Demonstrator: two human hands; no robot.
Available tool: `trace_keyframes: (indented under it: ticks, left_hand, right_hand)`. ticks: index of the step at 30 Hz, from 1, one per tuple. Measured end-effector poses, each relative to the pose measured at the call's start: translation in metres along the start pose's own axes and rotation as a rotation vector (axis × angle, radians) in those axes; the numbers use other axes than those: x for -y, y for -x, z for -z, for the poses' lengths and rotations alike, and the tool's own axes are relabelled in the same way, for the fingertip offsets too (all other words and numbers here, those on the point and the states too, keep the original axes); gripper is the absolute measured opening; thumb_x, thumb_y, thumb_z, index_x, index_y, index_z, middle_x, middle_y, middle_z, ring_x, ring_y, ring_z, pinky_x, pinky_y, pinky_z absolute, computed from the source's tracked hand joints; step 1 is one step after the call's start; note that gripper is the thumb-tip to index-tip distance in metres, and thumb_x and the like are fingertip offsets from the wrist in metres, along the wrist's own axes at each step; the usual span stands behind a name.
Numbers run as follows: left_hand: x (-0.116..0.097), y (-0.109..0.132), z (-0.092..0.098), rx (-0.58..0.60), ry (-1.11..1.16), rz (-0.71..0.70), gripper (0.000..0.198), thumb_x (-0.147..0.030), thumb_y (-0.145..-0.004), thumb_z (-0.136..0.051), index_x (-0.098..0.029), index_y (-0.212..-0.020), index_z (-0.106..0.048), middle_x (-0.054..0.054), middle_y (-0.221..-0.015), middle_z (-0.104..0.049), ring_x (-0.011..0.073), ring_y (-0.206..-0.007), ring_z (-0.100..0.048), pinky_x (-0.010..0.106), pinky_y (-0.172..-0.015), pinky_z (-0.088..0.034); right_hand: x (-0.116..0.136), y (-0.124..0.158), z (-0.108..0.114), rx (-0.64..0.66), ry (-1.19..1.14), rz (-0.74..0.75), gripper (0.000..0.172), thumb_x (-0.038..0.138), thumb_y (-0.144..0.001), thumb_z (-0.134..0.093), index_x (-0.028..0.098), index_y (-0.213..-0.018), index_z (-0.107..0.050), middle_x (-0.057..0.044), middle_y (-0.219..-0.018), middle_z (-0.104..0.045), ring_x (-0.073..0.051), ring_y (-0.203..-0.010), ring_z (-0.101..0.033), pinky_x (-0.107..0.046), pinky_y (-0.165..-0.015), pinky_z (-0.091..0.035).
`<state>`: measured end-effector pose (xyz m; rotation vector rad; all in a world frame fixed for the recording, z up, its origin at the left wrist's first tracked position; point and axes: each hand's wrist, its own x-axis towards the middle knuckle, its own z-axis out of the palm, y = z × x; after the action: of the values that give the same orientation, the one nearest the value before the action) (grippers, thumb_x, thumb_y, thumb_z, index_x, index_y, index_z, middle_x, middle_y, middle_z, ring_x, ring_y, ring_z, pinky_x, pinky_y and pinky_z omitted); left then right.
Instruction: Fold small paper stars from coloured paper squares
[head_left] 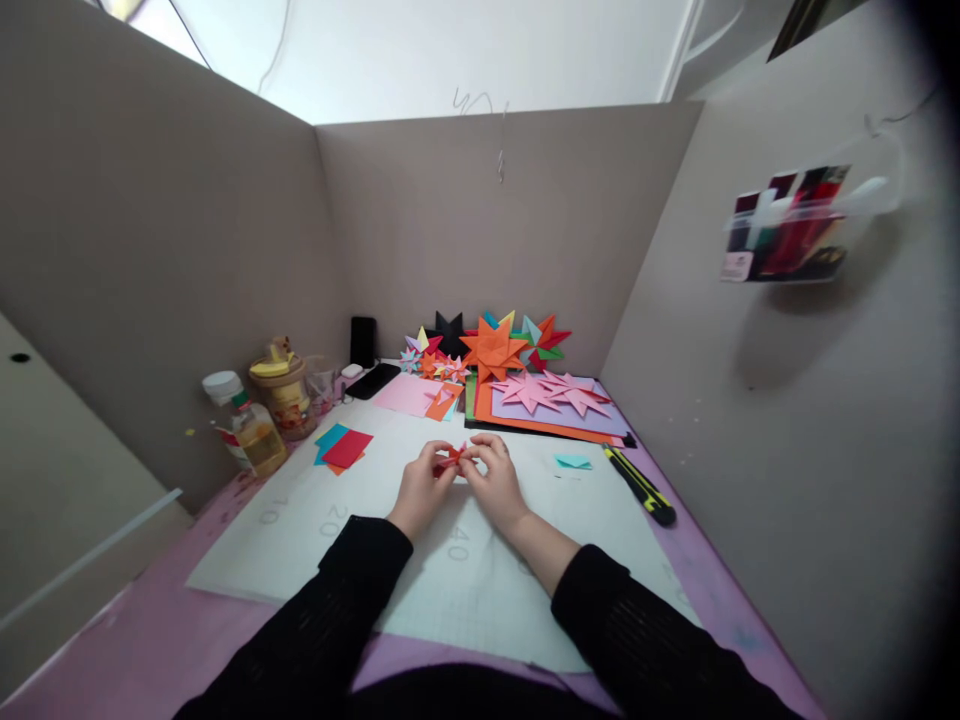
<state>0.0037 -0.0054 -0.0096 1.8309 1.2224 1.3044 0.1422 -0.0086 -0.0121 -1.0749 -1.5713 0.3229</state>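
Observation:
Both my hands meet over a white gridded cutting mat (300,530) on a pink table. My left hand (420,492) and my right hand (493,482) each pinch one end of a small red folded paper piece (451,459), held just above the mat. Fingers of both hands are curled and pressed on the paper. Black sleeves cover both forearms. A small stack of red, blue and orange paper squares (344,447) lies on the mat to the left of my hands. A light blue folded scrap (573,461) lies to the right.
Finished paper stars (493,347) and pink stars on coloured sheets (555,400) sit at the back. A yellow-black utility knife (640,486) lies at right. A glue bottle (251,425) and a jar (286,392) stand at left. A phone (373,380) lies near the back. Grey partitions enclose the desk.

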Motion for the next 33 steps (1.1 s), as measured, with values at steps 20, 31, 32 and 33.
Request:
trace_keyframes:
  ticks: [20,31,32,33]
  left_hand:
    - [0.0023,-0.002,0.0007,-0.031,0.145,0.056,0.028,-0.025,-0.073,-0.06,-0.018,-0.098,-0.049,0.002,-0.076,-0.068,0.0165,-0.073,-0.066,0.029,-0.069,-0.05]
    - [0.0045,-0.002,0.0007,-0.031,0.13,0.069,0.028,-0.02,-0.072,-0.058,-0.018,-0.098,-0.048,0.001,-0.074,-0.067,0.0147,-0.068,-0.065,0.026,-0.065,-0.05]
    - [0.0049,-0.0019,0.0006,-0.027,0.125,0.067,0.028,-0.02,-0.072,-0.058,-0.018,-0.098,-0.048,0.0,-0.074,-0.067,0.0147,-0.068,-0.065,0.026,-0.064,-0.05]
    - [0.0051,-0.0018,0.0007,-0.025,0.119,0.063,0.027,-0.021,-0.073,-0.057,-0.018,-0.098,-0.048,0.0,-0.074,-0.067,0.0147,-0.068,-0.065,0.026,-0.064,-0.05]
  right_hand:
    - [0.0058,0.0031,0.0052,0.001,-0.001,0.058,0.012,0.015,-0.077,-0.053,0.021,-0.087,-0.053,-0.003,-0.08,-0.057,-0.018,-0.081,-0.052,-0.033,-0.075,-0.044]
    - [0.005,0.0015,0.0059,0.054,0.092,0.149,0.012,0.02,-0.08,-0.055,0.025,-0.08,-0.066,-0.004,-0.081,-0.058,-0.02,-0.084,-0.05,-0.038,-0.079,-0.041]
    - [0.0048,0.0015,0.0058,0.053,0.092,0.149,0.012,0.021,-0.08,-0.055,0.025,-0.081,-0.066,-0.004,-0.081,-0.058,-0.02,-0.084,-0.05,-0.038,-0.078,-0.041]
    - [0.0046,0.0016,0.0056,0.054,0.089,0.15,0.012,0.021,-0.08,-0.055,0.025,-0.082,-0.066,-0.004,-0.08,-0.058,-0.02,-0.084,-0.05,-0.038,-0.078,-0.041]
